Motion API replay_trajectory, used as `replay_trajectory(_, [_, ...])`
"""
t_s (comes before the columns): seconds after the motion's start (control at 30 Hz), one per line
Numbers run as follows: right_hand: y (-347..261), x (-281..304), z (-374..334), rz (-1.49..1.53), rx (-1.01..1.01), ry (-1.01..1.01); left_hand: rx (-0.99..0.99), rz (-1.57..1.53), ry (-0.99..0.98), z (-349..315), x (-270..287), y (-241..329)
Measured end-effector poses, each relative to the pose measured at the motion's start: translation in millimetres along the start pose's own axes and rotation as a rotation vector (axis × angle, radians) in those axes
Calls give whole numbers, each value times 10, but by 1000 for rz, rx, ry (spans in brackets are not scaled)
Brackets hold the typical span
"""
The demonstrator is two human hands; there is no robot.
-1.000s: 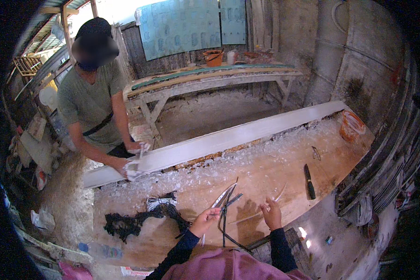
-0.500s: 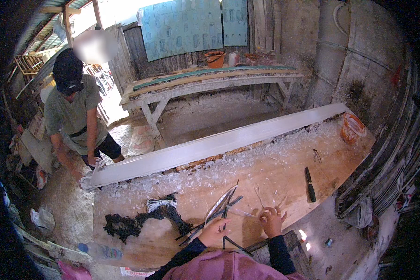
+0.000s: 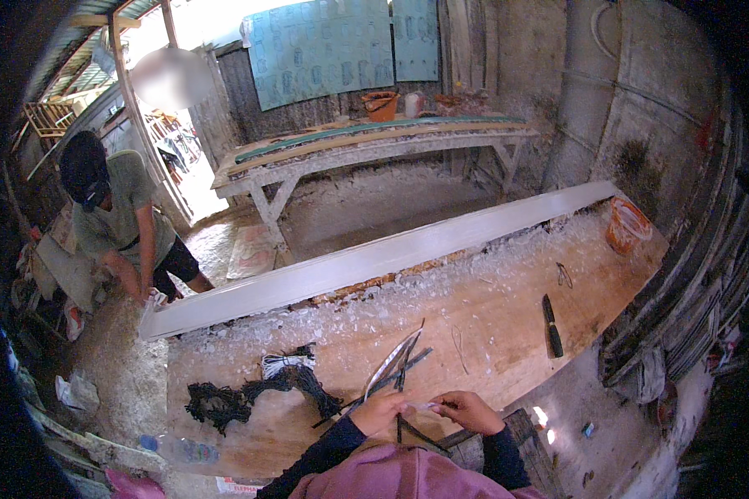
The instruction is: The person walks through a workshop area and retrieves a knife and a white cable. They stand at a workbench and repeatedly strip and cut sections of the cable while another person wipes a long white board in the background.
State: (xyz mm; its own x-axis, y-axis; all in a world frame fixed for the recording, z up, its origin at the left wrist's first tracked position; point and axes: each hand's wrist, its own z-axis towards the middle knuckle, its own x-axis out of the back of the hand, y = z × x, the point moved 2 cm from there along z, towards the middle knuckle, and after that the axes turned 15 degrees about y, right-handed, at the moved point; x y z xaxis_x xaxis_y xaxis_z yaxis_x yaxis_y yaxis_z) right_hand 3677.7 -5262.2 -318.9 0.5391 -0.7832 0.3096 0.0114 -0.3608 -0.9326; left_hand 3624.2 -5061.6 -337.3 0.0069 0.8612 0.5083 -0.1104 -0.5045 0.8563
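Close to my body at the near edge of the table, my left hand (image 3: 381,413) is closed around several thin black strips (image 3: 402,378). Some of the strips fan out above my fingers and one hangs below. My right hand (image 3: 472,412) pinches the end of a small pale, thin piece (image 3: 423,407) that stretches across to my left fingertips. What the piece is made of is too small to tell. A bundle of black cord (image 3: 295,381) lies left of my hands, next to a white cord bundle (image 3: 288,363).
A knife with a black handle (image 3: 553,326) lies to the right. An orange bucket (image 3: 628,226) sits at the table's far right corner. A long white board (image 3: 383,256) runs along the far edge, with white crumbs beside it. A plastic bottle (image 3: 193,450) is at lower left. A co-worker (image 3: 121,212) bends over the board's left end.
My right hand has moved left and down to my left hand, bringing the pale piece between them. The co-worker has leaned lower and both their hands are now at the board's end.
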Motion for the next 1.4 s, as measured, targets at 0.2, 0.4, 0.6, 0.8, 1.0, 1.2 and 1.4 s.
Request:
replay_trajectory(0.2, [-52,324,-184,-10,-45,-27,11,-65,191,-29,581,88])
replay_trajectory(0.4, [-81,695,-364,27,-112,47,37,-12,228,-101,850,101])
replay_trajectory(0.6, [32,914,-376,318,-70,367,52,-61,267,-145,886,25])
replay_trajectory(0.8, [30,935,-325,270,-18,591,32,138,222,-179,788,-98])
replay_trajectory(1.0, [33,849,-273,662,-57,767,71,257,198,-217,718,-230])
replay_trajectory(1.2, [-20,840,-313,750,-176,701,76,302,234,-281,796,-273])
replay_trajectory(1.4, [-33,830,-342,382,-136,492,-31,535,555,-318,991,-266])
